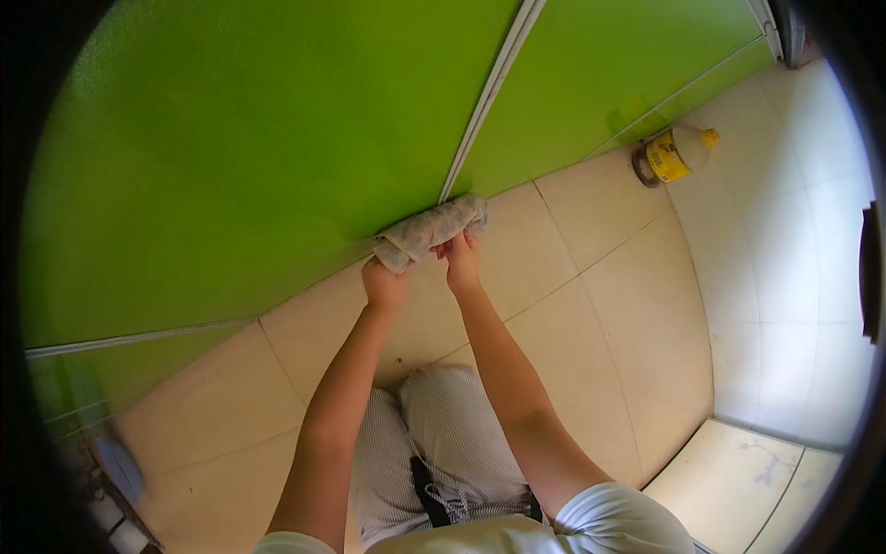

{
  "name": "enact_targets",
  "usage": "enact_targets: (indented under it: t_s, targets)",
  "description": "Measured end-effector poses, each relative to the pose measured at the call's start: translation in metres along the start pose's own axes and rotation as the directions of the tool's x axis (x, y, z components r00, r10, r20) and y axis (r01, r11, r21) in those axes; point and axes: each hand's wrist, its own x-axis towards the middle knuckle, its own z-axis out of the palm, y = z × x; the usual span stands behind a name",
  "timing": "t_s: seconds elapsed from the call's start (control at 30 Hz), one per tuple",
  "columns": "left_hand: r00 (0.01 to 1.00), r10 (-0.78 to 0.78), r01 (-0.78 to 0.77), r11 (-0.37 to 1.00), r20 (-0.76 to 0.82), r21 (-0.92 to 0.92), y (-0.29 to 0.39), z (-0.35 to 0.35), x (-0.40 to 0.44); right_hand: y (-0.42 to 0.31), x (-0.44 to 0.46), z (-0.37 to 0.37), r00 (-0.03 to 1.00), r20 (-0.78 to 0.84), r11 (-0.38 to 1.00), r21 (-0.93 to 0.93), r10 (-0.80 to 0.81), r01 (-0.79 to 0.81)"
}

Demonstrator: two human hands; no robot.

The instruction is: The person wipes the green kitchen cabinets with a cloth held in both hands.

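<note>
Label: yellow label on plastic bottle, dark print, too small/blurry to read; yellow cap on.
Bottle: off to my R, on tile floor nr white wall, well apart from my hands.
Arms: both stretched fwd past my knees, elbows nearly straight, hands close tog.
L hand: closed on L end of cloth, fingers mostly hidden, can't see them all.
R hand: fingers curled in, holding cloth's near side twd R end.
Cloth: grey, patterned, bunched in a roll; at bottom edge of green panel, foot of pale strip, by floor.
</note>
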Motion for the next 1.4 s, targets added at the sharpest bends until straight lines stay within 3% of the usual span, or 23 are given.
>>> enact_targets:
  t_s: [0.03,0.07,0.13,0.2,0.23,0.33,0.43,0.53,0.63,0.7,0.77,0.83,0.87,0.93,1.03,1.1,1.17,1.23,1.3,1.33,1.4]
  targets:
    - [0.998,-0.024,0.022,0.999,0.053,0.032,-0.006,0.002,-0.003,0.013,0.0,-0.007,0.996,-0.064,0.998,-0.013,0.063,-0.064]
    - [0.98,-0.133,0.106,0.978,0.147,0.179,-0.016,0.005,-0.007,0.027,0.003,-0.016,0.985,-0.122,0.992,-0.025,0.119,-0.123]
    - [0.881,-0.381,0.215,0.851,0.282,0.479,-0.032,0.008,-0.013,0.054,0.004,-0.026,0.94,-0.274,0.935,-0.231,0.205,-0.271]
    - [0.729,-0.607,0.513,0.79,0.316,0.336,-0.026,0.004,-0.009,0.054,0.0,-0.012,0.847,-0.484,0.794,-0.416,0.219,-0.443]
    - [0.627,-0.699,0.647,0.713,0.344,0.271,-0.025,-0.004,-0.008,0.055,-0.004,-0.002,0.878,-0.441,0.824,-0.416,0.187,-0.385]
    - [0.641,-0.699,0.679,0.709,0.316,0.189,-0.011,-0.035,0.001,0.048,-0.011,0.02,0.944,-0.309,0.907,-0.355,0.116,-0.228]
    - [0.774,-0.551,0.533,0.833,0.311,0.149,-0.031,-0.039,-0.013,0.031,-0.024,0.025,0.965,-0.242,0.965,-0.211,0.101,-0.155]
    - [0.974,-0.176,0.155,0.977,0.14,0.149,0.007,-0.055,-0.015,-0.005,-0.051,0.04,0.971,-0.236,0.99,-0.121,0.037,-0.067]
    - [0.997,-0.073,0.075,0.995,0.035,-0.068,0.082,-0.091,0.008,-0.074,-0.071,0.071,0.985,-0.141,0.991,-0.101,-0.103,0.089]
    - [0.989,0.052,-0.077,0.98,-0.138,-0.185,0.122,-0.109,0.021,-0.124,-0.091,0.098,0.981,-0.073,0.98,-0.095,-0.18,0.173]
    - [0.942,0.13,-0.212,0.945,-0.309,-0.248,0.17,-0.136,0.038,-0.175,-0.117,0.136,0.936,0.009,0.936,0.001,-0.351,0.351]
    - [0.858,0.163,-0.325,0.906,-0.487,-0.271,0.204,-0.173,0.048,-0.208,-0.139,0.169,0.851,0.206,0.864,-0.046,-0.483,0.501]
    - [0.89,0.132,-0.29,0.903,-0.436,-0.318,0.212,-0.189,0.051,-0.217,-0.146,0.18,0.788,0.311,0.818,-0.052,-0.532,0.573]
    - [0.94,0.089,-0.225,0.889,-0.331,-0.398,0.225,-0.223,0.058,-0.223,-0.154,0.198,0.79,0.283,0.812,-0.062,-0.543,0.58]
    - [0.99,-0.03,0.015,0.994,-0.139,-0.107,0.195,-0.217,0.048,-0.199,-0.147,0.188,0.854,0.204,0.865,-0.057,-0.48,0.499]
    - [0.991,-0.133,0.131,0.953,-0.012,0.273,0.154,-0.202,0.041,-0.148,-0.123,0.154,0.916,0.183,0.919,-0.109,-0.356,0.379]
    - [0.928,-0.358,0.349,0.932,0.101,0.102,0.143,-0.197,0.018,-0.088,-0.111,0.122,0.956,0.147,0.938,-0.202,-0.255,0.281]
    - [0.829,-0.534,0.527,0.845,0.166,0.086,0.102,-0.188,-0.008,-0.049,-0.112,0.107,0.978,0.122,0.899,-0.386,-0.172,0.206]
    - [0.833,-0.55,0.552,0.812,0.068,-0.19,0.097,-0.203,-0.016,-0.042,-0.128,0.119,0.981,0.13,0.794,-0.577,-0.141,0.191]
    - [0.826,-0.563,0.543,0.777,0.032,-0.318,0.095,-0.21,-0.018,-0.045,-0.125,0.127,0.97,0.173,0.833,-0.499,-0.173,0.238]
    - [0.903,-0.421,0.416,0.907,-0.092,-0.064,0.116,-0.249,0.002,-0.096,-0.156,0.178,0.944,0.233,0.891,-0.338,-0.233,0.303]
